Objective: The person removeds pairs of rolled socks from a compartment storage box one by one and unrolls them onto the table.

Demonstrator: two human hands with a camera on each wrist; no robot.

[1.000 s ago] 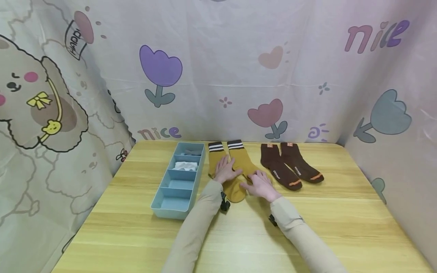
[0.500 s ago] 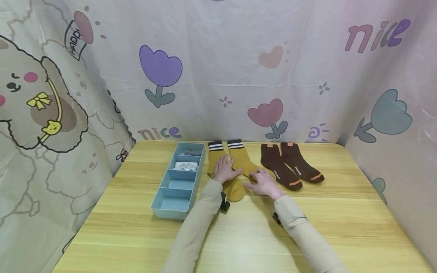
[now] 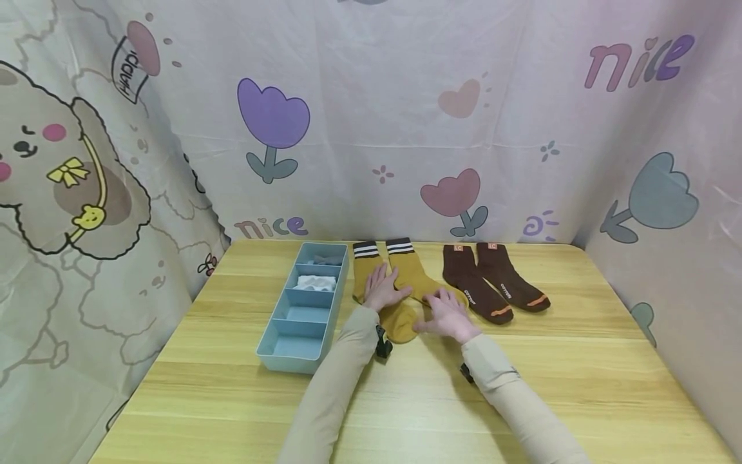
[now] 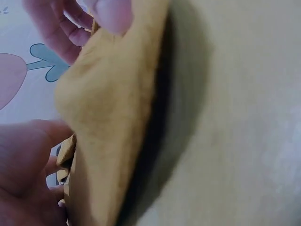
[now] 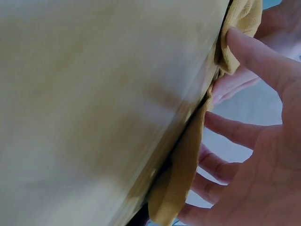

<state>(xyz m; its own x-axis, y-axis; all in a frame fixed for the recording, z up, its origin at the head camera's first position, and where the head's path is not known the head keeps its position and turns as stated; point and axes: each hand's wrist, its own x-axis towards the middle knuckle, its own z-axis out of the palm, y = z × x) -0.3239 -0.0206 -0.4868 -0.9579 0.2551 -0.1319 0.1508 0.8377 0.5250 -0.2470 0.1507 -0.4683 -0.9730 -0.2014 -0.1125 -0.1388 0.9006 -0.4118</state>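
Observation:
Two mustard-yellow socks with dark, white-striped cuffs lie side by side in the head view. My left hand [image 3: 382, 291] rests with extended fingers across the left yellow sock [image 3: 401, 324], hiding its middle; its toe bends toward the right. Over the foot of the right yellow sock [image 3: 410, 270], my right hand [image 3: 447, 316] lies with spread fingers. In the right wrist view, those fingertips touch a yellow sock's edge [image 5: 181, 174], while the thumb meets another yellow fold [image 5: 230, 56]. Yellow fabric [image 4: 108, 99] fills the middle of the left wrist view, between both hands.
To the left stands a blue four-part organizer box [image 3: 327, 351], with grey fabric and white fabric [image 3: 315, 282] in its two far compartments. Two brown socks, one nearer [image 3: 478, 293] and one farther right [image 3: 513, 283], lie on the wooden table [image 3: 417, 412]. A printed curtain surrounds it.
My right hand has shifted slightly right, and the right yellow sock's toe now shows farther to the right, beside the nearer brown sock. My left hand has stayed in place.

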